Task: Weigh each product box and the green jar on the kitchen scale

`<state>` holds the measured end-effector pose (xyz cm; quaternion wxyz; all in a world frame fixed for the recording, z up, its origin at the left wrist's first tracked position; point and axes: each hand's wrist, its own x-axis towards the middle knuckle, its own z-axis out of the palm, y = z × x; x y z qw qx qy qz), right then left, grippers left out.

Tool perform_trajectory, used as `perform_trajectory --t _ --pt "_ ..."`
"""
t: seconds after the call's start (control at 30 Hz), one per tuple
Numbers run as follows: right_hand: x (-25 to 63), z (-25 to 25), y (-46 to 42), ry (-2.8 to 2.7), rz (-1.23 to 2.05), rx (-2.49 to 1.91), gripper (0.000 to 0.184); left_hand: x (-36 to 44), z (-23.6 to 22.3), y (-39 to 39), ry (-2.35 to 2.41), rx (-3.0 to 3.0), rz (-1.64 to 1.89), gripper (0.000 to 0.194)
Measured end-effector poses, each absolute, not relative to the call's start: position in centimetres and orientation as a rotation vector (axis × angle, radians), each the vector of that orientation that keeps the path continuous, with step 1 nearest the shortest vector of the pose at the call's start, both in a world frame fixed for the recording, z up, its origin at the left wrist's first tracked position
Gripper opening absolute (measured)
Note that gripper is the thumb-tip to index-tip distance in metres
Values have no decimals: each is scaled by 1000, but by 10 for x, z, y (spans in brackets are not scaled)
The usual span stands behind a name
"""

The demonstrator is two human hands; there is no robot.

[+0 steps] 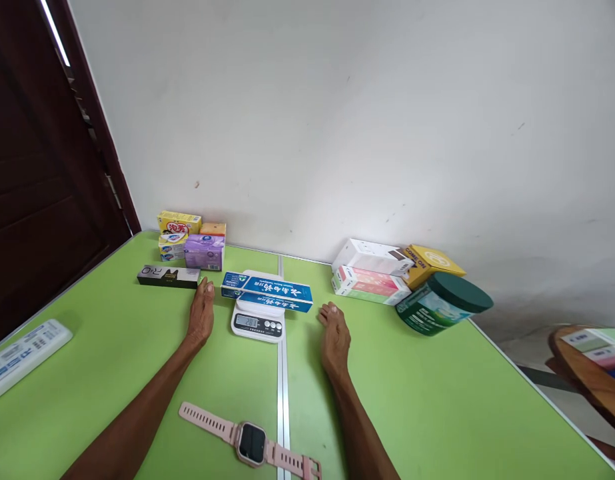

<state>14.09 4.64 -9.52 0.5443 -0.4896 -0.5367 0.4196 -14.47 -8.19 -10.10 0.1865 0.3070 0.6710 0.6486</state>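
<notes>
A blue-and-white toothpaste box lies across a white digital kitchen scale, its ends jutting past both sides. Digits show on the scale's display, too small to read surely. My left hand rests on the table left of the scale, fingers stretched forward near the right end of a black-and-silver box. To the right of the scale is my right hand, its fingers loosely bent and apart, just short of the toothpaste box's right end. Neither hand visibly holds anything.
Yellow boxes and a purple box stand back left. A white box, pink box, yellow carton and green tub sit right. Nearer lie a pink-strapped smartwatch and white case.
</notes>
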Motion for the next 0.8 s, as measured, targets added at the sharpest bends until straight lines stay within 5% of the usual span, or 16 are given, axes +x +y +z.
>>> perform_trajectory --t 0.5,0.8 --pt "112 -61 9 -1487 1022 -881 69 -104 -59 -95 1918 1335 1627 87" --pt "197 -49 41 -1239 739 -1154 82 -8 -46 -68 1811 1507 1313 99"
